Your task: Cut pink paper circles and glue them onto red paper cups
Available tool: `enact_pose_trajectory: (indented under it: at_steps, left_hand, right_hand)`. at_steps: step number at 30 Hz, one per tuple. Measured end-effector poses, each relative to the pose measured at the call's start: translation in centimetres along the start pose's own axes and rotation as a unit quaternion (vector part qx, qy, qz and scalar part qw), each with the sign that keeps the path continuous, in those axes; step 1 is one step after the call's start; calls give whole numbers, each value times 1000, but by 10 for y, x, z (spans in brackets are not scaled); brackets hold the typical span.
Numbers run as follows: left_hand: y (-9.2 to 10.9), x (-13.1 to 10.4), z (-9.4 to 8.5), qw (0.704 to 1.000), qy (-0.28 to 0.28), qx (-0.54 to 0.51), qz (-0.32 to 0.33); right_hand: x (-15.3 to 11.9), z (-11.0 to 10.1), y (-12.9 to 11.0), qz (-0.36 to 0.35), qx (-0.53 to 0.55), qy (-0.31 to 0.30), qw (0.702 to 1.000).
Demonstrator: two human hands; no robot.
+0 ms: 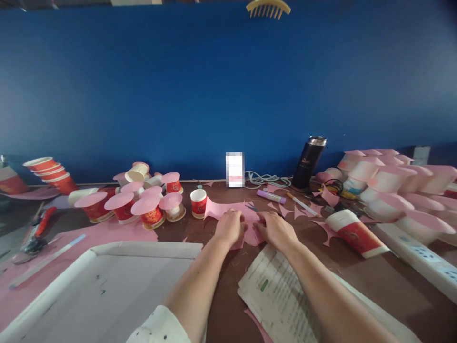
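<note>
Pink paper (217, 210) with curved cut edges lies on the brown table in the middle. My left hand (230, 227) is closed on it, fingers pinched near its lower centre. Just to the right, my right hand (275, 228) is also closed at the paper's right part, beside a rounded pink piece between the hands. A dark, pointed scissor-like tool (253, 207) shows above my right hand; whether the hand holds it is unclear. To the left of the paper stands an upright red paper cup (198, 205).
Left are red cups with pink paper discs (148, 205), stacked cups (53, 172) and a white tray (143, 250). Right are a purple glue stick (271, 196), black bottle (309, 162), lying cups (357, 233), pink-topped cups (389, 202) and a power strip (417, 257). Printed sheets (274, 286) lie below my right arm.
</note>
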State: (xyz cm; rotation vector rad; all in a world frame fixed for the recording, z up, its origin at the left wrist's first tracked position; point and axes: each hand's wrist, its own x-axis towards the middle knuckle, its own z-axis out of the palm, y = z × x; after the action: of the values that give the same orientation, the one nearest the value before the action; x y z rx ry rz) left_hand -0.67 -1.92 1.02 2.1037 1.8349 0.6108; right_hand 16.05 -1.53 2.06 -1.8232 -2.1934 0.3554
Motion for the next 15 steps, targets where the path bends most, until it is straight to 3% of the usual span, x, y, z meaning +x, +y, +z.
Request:
enact_pose_trajectory:
  at_steps: [6,15]
  left_hand:
    - [5,-2,-4,999,-36,2,-10]
    - [6,-3,-6,999,-27,-9,-25]
  right_hand:
    - [-2,-1,-3,0,4,8,1000]
    - [-3,-4,-5,6,8,8,1000]
